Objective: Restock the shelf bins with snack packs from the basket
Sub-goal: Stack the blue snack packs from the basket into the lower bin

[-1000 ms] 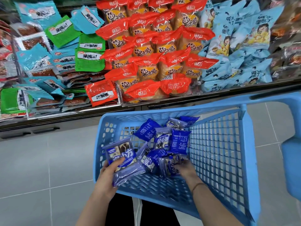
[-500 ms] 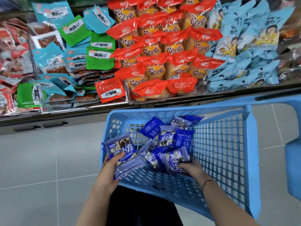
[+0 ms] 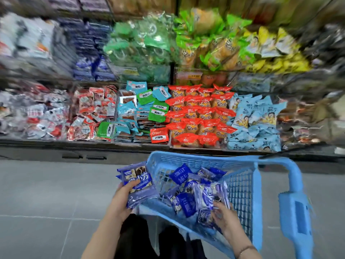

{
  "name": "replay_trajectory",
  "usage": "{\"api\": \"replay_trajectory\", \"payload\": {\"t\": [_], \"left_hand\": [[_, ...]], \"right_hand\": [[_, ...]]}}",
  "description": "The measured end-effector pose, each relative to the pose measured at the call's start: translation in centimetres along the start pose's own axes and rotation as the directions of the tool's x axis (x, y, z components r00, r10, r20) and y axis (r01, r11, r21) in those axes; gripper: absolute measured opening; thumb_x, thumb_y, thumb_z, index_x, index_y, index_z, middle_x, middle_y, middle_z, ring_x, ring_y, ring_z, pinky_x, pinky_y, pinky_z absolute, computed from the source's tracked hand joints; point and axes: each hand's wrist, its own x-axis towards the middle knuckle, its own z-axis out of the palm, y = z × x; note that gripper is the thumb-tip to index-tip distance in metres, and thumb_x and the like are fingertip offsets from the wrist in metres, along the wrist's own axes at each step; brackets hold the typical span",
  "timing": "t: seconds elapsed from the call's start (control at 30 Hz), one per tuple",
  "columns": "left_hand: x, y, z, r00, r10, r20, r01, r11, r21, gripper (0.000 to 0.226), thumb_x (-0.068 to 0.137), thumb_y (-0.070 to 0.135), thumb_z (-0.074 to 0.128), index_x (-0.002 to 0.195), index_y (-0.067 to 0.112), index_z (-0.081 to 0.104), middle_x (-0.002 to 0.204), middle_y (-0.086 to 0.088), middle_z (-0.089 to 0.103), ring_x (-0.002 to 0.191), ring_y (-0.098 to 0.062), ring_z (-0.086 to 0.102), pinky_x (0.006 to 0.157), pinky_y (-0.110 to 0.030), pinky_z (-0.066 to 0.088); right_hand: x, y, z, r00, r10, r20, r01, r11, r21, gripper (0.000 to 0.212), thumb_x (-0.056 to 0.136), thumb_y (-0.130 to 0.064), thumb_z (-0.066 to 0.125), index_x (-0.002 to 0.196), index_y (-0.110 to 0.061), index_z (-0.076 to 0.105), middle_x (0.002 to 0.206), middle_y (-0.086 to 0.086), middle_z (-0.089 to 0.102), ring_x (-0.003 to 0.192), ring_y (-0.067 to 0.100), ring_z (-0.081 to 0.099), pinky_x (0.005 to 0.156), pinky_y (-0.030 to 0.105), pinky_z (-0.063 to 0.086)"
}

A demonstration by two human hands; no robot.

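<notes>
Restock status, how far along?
Early. Nothing blue visibly shelved; the upper shelf is blurred. Left hand holds a stack of packs at the basket rim; right hand grips another bundle inside it. Loose packs remain to move.

Grey tiled floor lies under dark trousers.

Bright, even indoor light; source out of frame. Shadows soft, floor flat grey. Heavy motion blur streaks outward: green packs up top and both frame sides smeared. Centre sharper: red packs crisp, print on blue pack readable. Blue packs in basket slightly soft. Wide-angle bending curves shelf edge. Mild sheen on wrappers.
</notes>
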Motion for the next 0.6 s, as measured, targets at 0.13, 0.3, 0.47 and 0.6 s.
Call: {"api": "replay_trajectory", "payload": {"t": [0.13,0.3,0.47,0.6], "left_hand": [[-2.6,1.8,-2.1,0.999,0.032,0.041,-0.03,0.998,-0.049,0.027,0.09,0.006,0.053,0.116,0.005,0.059,0.076,-0.013,0.073,0.059,-0.025,0.07,0.049,-0.026,0.055],[-4.4,4.8,-6.8,0.996,0.084,0.04,-0.079,0.992,-0.097,0.039,0.091,0.006,0.051,0.129,0.0,0.052,0.088,-0.017,0.071,0.064,-0.027,0.069,0.05,-0.028,0.057],[-4.9,8.5,-14.0,0.996,0.091,0.014,-0.088,0.988,-0.125,0.037,0.089,0.004,0.053,0.126,0.001,0.054,0.076,-0.014,0.073,0.059,-0.026,0.07,0.05,-0.031,0.057],[-4.8,13.6,-21.0,0.995,0.097,0.026,-0.093,0.989,-0.112,0.029,0.089,0.005,0.054,0.118,0.011,0.057,0.087,-0.016,0.073,0.066,-0.03,0.071,0.054,-0.033,0.058]], "right_hand": [[-4.1,-0.2,1.9,0.99,-0.083,0.111,0.082,0.997,0.016,0.046,0.079,-0.009,0.066,0.123,-0.003,0.057,0.09,0.01,0.06,0.079,0.022,0.052,0.091,0.04,0.044],[-6.9,0.1,6.8,0.97,-0.157,0.186,0.13,0.98,0.15,0.043,0.088,-0.026,0.059,0.125,-0.004,0.054,0.092,0.01,0.067,0.068,0.026,0.061,0.064,0.036,0.052],[-8.1,2.2,13.3,0.93,-0.095,0.356,-0.05,0.924,0.378,0.06,0.095,-0.047,0.039,0.085,-0.001,0.076,0.091,0.018,0.073,0.077,0.028,0.073,0.053,0.039,0.059],[-9.2,5.1,20.0,0.964,-0.174,0.203,0.084,0.919,0.385,0.045,0.098,-0.049,0.034,0.098,-0.016,0.066,0.079,-0.001,0.075,0.063,0.014,0.071,0.048,0.025,0.056]]}}
